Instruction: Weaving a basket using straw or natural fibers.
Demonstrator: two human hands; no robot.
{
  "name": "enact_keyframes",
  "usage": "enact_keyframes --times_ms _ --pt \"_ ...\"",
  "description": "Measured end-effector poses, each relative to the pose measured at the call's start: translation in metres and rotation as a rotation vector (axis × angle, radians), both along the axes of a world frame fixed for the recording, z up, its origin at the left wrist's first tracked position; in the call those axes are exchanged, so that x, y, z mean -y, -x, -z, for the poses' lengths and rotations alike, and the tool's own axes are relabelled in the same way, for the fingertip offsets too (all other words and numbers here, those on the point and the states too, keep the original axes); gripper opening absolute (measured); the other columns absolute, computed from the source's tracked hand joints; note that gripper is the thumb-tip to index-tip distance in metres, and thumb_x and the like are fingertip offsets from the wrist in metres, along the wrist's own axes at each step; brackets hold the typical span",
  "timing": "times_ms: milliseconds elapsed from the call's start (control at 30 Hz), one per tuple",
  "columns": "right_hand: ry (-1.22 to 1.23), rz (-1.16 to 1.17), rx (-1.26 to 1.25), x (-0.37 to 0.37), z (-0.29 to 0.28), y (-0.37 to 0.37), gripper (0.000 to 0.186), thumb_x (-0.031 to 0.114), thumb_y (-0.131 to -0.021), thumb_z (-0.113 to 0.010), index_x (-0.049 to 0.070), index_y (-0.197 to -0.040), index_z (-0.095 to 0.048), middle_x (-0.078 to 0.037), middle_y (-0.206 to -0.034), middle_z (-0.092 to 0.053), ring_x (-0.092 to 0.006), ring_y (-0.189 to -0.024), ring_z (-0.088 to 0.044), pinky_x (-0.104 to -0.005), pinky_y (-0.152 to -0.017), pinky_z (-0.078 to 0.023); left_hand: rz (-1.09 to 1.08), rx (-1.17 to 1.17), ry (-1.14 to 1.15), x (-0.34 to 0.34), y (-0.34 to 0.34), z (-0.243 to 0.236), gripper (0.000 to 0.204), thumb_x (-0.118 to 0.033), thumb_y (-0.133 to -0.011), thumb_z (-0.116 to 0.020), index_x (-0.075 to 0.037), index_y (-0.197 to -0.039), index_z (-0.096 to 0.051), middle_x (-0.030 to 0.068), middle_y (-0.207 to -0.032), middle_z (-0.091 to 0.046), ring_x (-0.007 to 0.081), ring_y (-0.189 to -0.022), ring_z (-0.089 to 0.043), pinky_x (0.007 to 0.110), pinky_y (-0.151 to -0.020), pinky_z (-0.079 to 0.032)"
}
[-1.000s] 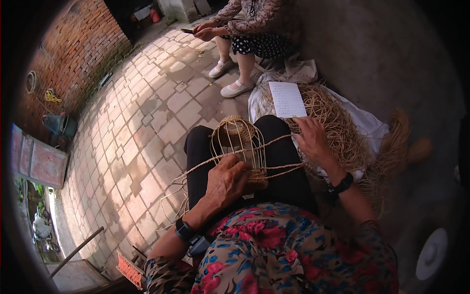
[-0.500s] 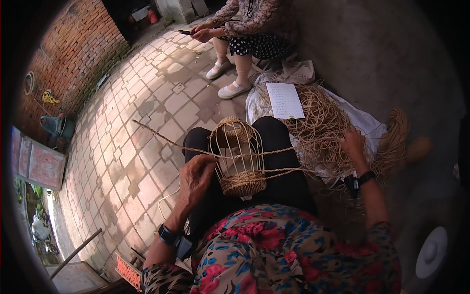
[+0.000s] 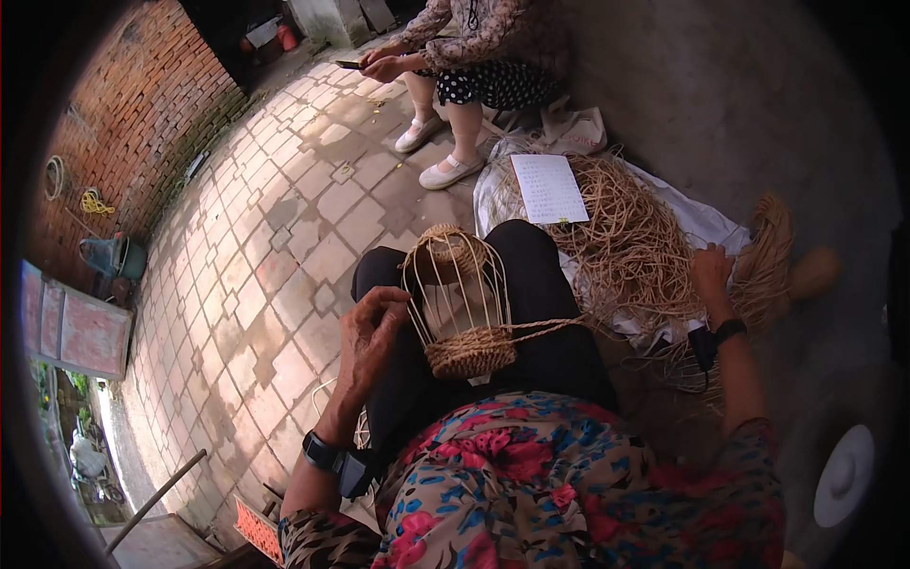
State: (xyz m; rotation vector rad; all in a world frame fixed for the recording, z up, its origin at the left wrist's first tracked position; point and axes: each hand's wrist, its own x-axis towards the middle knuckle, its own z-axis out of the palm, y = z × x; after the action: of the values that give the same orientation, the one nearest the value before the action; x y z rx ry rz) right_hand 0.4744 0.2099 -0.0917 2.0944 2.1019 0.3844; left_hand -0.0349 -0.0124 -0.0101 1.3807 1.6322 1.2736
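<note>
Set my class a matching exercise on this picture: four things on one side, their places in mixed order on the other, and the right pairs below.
Things
1. Woven piece
2. Written sheet
3. Left hand
4. Right hand

Places
A. Lying on the tangled cord
B. At the right edge of the tangled cord
C. In the lap of the black trousers
D. At the woven piece's left side

Pairs: 1-C, 2-A, 3-D, 4-B

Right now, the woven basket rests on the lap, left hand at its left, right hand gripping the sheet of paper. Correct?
No: the head view shows the right hand by the right edge of the cord pile, apart from the sheet of paper. The woven basket rests on the lap, left hand at its left.
</note>
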Motion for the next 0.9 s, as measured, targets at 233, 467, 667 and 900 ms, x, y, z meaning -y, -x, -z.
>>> enact_keyframes --times_ms 233,467,667,900 --pt "0.255 -0.604 -1.228 0.046 -0.067 0.151 0.011 0.008 -0.085 -0.061 0.0 -0.093 -0.064 -0.008 -0.082 -0.062 -0.019 -0.078 -0.061 -0.0287 -0.073 -0.047 0.182 0.032 0.284 -0.037 -0.031 -0.021 0.024 -0.009 -0.09 -0.053 -0.007 -0.113 -0.059 0.0093 -0.086 -0.066 0.013 -0.069 -0.064 0.026 -0.062 -0.051" --pt "0.442 -1.242 -0.682 0.139 -0.078 0.236 0.019 0.02 -0.086 -0.065 0.002 -0.088 -0.064 -0.012 -0.085 -0.064 -0.031 -0.077 -0.062 -0.0375 -0.069 -0.05 0.338 0.136 0.406 -0.052 -0.042 -0.006 0.03 -0.008 -0.089 -0.051 -0.009 -0.119 -0.054 0.0104 -0.087 -0.062 0.013 -0.064 -0.063 0.027 -0.056 -0.052" --pt "0.848 -0.551 -1.339 0.145 -0.052 0.209 0.041 0.032 -0.093 -0.058 0.004 -0.121 -0.053 -0.01 -0.091 -0.062 -0.0242 -0.081 -0.061 -0.0363 -0.074 -0.051 0.092 0.278 0.233 -0.032 -0.028 0.017 0.018 -0.008 -0.089 -0.052 -0.006 -0.106 -0.056 -0.0007 -0.077 -0.055 0.0073 -0.061 -0.054 0.022 -0.057 -0.046" --pt "1.4 -0.422 -2.439 0.141 -0.058 0.238 0.049 0.034 -0.094 -0.058 0.001 -0.129 -0.045 -0.005 -0.094 -0.061 -0.0112 -0.085 -0.059 -0.0286 -0.08 -0.05 0.038 0.376 0.251 -0.019 -0.017 0.033 0.011 -0.01 -0.091 -0.052 -0.006 -0.101 -0.055 -0.0031 -0.076 -0.052 0.004 -0.058 -0.048 0.018 -0.053 -0.038"
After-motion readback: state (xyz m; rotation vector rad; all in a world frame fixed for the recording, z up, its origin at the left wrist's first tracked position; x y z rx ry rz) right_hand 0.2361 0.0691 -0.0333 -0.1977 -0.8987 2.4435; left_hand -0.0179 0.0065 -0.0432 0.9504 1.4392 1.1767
